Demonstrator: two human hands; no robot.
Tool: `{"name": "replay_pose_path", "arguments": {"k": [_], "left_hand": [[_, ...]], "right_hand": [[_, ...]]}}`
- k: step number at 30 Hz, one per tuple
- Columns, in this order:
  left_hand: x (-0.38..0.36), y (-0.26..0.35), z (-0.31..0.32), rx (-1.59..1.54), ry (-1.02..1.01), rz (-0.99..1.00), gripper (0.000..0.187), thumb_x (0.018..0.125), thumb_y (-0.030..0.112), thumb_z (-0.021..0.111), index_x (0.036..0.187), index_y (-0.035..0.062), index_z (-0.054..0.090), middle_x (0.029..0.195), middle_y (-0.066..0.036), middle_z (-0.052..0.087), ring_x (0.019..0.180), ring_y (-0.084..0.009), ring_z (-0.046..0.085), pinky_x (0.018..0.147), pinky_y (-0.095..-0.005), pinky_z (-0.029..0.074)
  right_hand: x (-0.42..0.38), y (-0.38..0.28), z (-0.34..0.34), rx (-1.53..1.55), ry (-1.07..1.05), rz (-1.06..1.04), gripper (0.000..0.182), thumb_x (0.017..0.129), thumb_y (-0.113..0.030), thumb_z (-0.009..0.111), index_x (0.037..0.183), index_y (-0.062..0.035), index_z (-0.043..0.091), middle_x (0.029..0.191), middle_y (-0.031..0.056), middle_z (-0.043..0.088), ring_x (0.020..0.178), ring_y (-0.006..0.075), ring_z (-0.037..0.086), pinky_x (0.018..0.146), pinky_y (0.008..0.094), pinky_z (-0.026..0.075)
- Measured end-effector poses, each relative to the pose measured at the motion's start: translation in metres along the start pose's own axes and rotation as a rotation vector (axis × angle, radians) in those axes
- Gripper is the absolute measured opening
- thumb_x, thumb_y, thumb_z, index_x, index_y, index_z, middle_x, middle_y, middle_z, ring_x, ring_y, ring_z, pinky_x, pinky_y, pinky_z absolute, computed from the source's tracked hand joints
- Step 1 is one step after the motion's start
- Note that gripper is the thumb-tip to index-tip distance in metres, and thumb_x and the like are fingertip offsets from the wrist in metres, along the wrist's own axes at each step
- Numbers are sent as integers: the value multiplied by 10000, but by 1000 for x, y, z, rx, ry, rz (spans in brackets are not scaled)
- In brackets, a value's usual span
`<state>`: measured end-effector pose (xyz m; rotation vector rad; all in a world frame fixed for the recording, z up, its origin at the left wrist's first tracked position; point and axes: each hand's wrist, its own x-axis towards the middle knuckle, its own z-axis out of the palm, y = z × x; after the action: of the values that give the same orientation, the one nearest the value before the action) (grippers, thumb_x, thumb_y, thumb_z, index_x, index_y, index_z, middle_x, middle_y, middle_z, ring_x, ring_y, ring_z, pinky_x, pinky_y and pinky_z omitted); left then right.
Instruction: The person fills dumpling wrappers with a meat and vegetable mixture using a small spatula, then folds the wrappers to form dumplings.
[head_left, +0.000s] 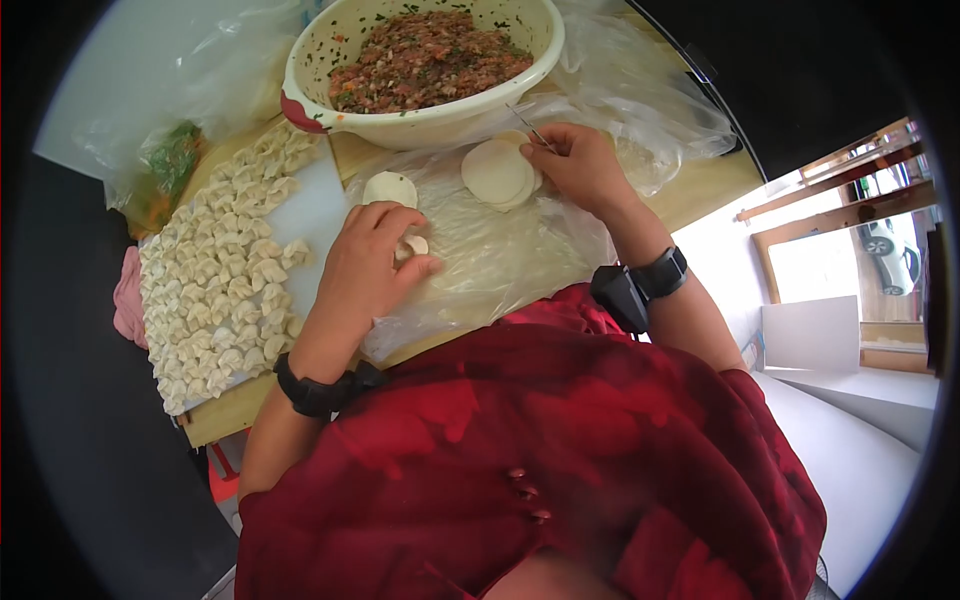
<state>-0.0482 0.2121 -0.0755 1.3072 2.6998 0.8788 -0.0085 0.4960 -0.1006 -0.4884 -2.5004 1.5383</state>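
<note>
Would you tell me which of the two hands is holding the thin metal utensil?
The right hand, beside the overlapping round wrappers, pinches the utensil; the left hand is curled around a pale piece of dough.

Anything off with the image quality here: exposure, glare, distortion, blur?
Head view: wide-angle bending, with black rounded borders; bright opening at right looks washed out; glare streaks on the plastic sheet; dark areas beside the table lose detail; dumplings read individually, but the left hand's grip is unclear.
</note>
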Motion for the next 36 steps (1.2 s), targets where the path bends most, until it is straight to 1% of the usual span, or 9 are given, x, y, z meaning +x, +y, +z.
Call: {"name": "replay_pose_path", "arguments": {"k": [8,10,13,17,19,22,26,30,36], "left_hand": [[23,17,-14,-117,-25,14,175,802,79,708,971,48,673,980,-63,661,871,-217,634,776,-308,499],[30,22,-15,-522,-251,-219,166,872,108,663,1020,31,666,992,-53,675,867,-144,641,779,-273,503],[42,19,-6,-929,-408,-271,237,946,149,582,1129,4,616,1068,-66,657,937,-126,631,819,-275,509],[54,40,7,-1190,-438,-393,312,984,194,521,1222,-8,544,1144,-103,624,979,-174,634,884,-307,519],[62,47,11,-1671,-386,-571,347,994,207,503,1269,-4,504,1216,-116,587,1036,-218,626,944,-345,517],[61,46,12,-1799,-301,-526,336,999,189,484,1279,4,502,1236,-132,580,1088,-257,613,969,-373,515],[50,47,16,-1661,-177,-526,355,1002,177,477,1310,2,483,1251,-131,575,1110,-246,606,946,-361,528],[47,42,10,-1326,-61,-437,291,958,139,575,1212,0,597,1091,-91,658,947,-159,648,853,-291,544],[48,45,9,-871,30,-241,221,925,97,618,1126,16,666,975,-58,699,853,-100,652,758,-251,547]], "right_hand": [[-11,-10,-15,-24,233,-180,195,808,-195,720,882,-18,690,704,72,664,610,149,590,590,295,470],[-24,-21,-20,-136,230,-187,187,799,-186,726,861,-16,676,693,80,658,588,153,571,575,303,460],[-34,-20,-21,-183,215,-237,160,805,-160,726,849,-17,673,679,46,643,579,124,544,553,292,441],[-50,-42,-21,106,131,-191,134,815,-133,726,856,-17,673,673,7,625,592,85,522,551,265,429],[-56,-53,-17,59,15,-320,107,817,-99,726,867,-18,677,680,-21,611,621,52,513,565,233,423],[-58,-45,-6,210,-121,-425,113,820,-85,723,893,-12,678,699,-24,618,627,46,509,569,225,428],[-55,-52,-19,312,-122,-132,114,842,-106,722,869,-11,664,734,-20,626,593,37,515,527,203,422],[-53,-60,-16,451,-314,26,239,847,-238,738,903,-24,647,736,0,629,542,46,499,477,197,379],[-38,-60,6,448,-294,85,267,819,-243,746,830,-19,602,692,22,596,555,83,521,494,229,417]]}}
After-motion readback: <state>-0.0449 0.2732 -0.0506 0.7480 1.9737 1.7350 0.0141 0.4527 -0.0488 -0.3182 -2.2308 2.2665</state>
